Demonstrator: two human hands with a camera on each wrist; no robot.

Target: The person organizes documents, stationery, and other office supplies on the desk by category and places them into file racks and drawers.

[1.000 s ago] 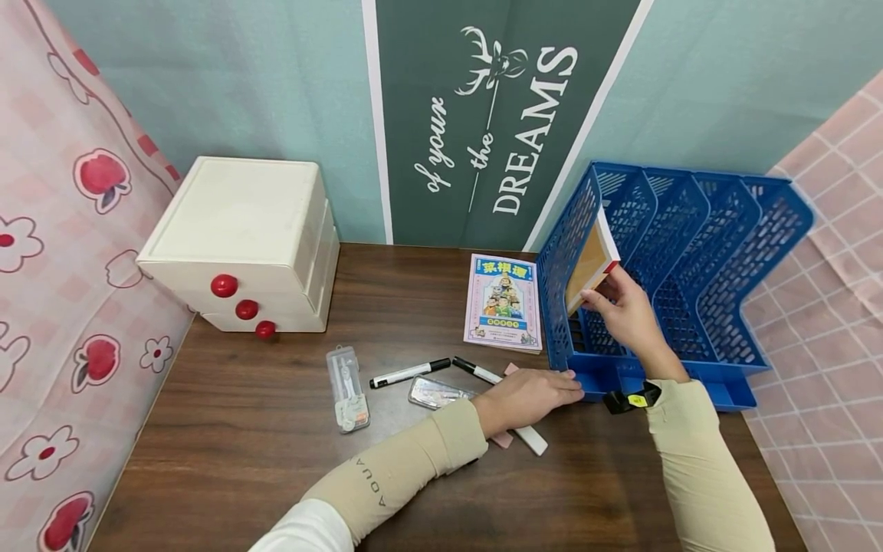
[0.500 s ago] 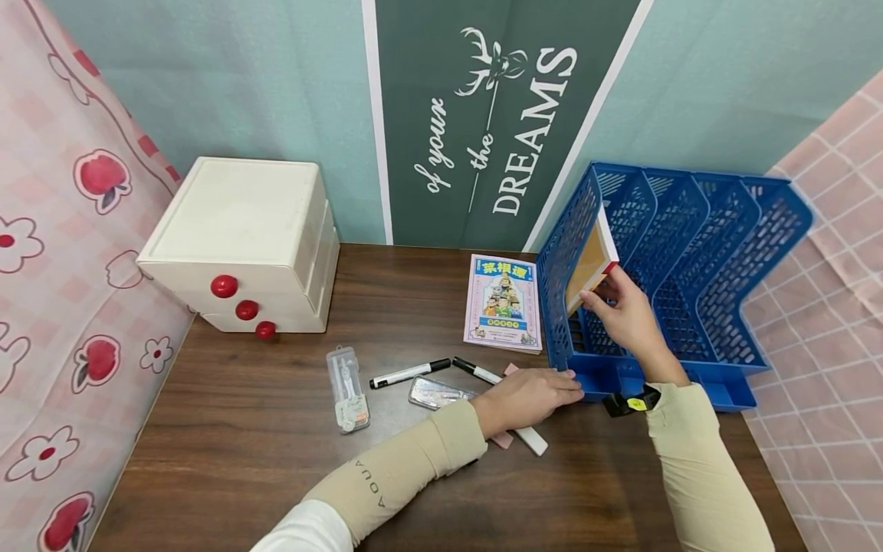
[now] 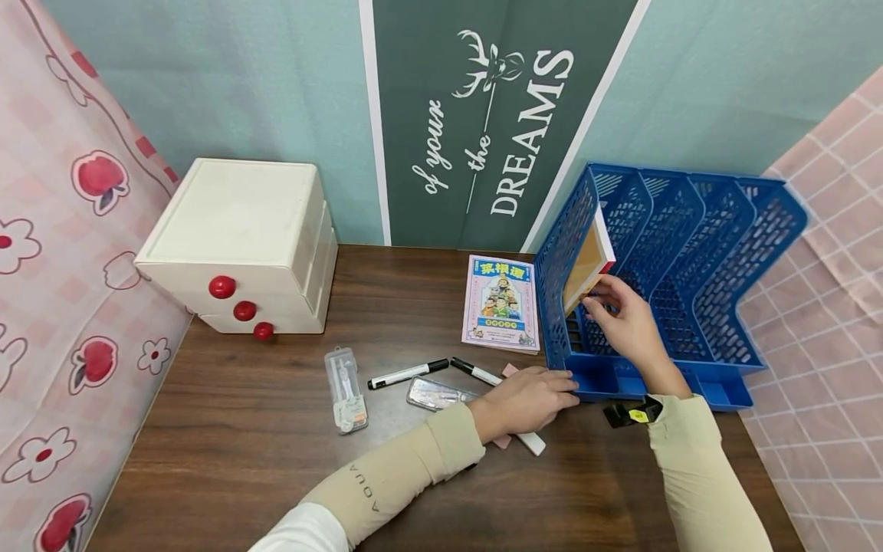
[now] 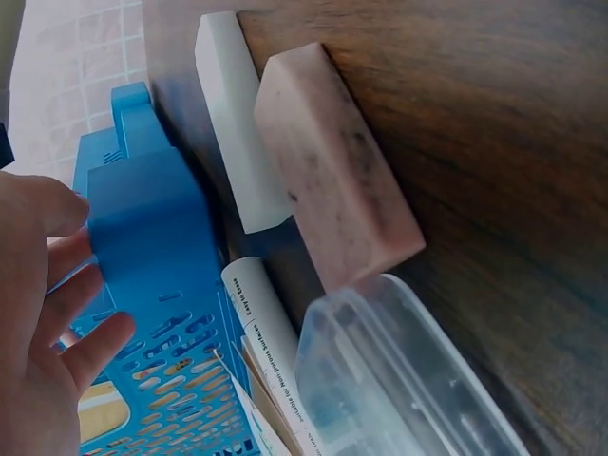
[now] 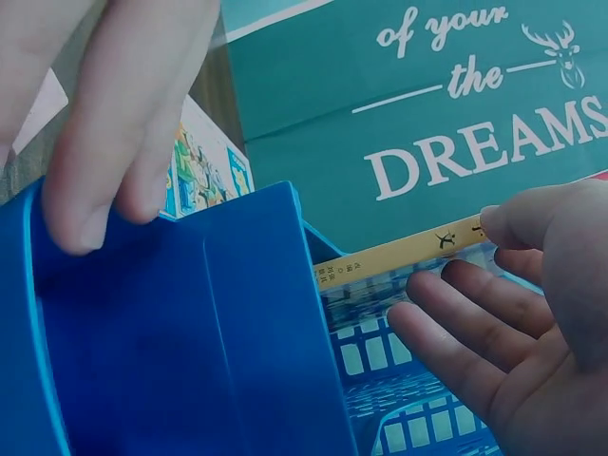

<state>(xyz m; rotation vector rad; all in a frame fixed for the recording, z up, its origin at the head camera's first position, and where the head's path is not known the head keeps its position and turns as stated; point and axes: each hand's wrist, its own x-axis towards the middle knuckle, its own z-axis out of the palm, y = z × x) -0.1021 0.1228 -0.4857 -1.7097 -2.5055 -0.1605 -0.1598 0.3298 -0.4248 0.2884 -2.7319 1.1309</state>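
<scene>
A book (image 3: 586, 264) with a tan face and white edge stands in the leftmost slot of a blue file rack (image 3: 717, 360), leaning on its left wall. In the right wrist view its yellow spine (image 5: 408, 256) shows. My right hand (image 3: 628, 322) is at the book's near end; the thumb tip touches the spine while the other fingers spread loosely below it. My left hand (image 3: 531, 400) rests its extended fingers against the rack's front left corner. Beneath and beside that hand lie a pink block (image 4: 332, 171), a white block (image 4: 237, 123) and a marker (image 3: 476, 371).
A booklet with a cartoon cover (image 3: 500, 303) lies left of the rack. Further left are another marker (image 3: 407, 374), a clear case (image 3: 434, 394) and a second clear case (image 3: 346, 391). A white drawer box (image 3: 234, 222) with red knobs stands at the back left.
My right hand has slipped slightly down along the book's near end, and its grip has loosened. The book stays in its slot. My left hand has stayed at the rack's corner.
</scene>
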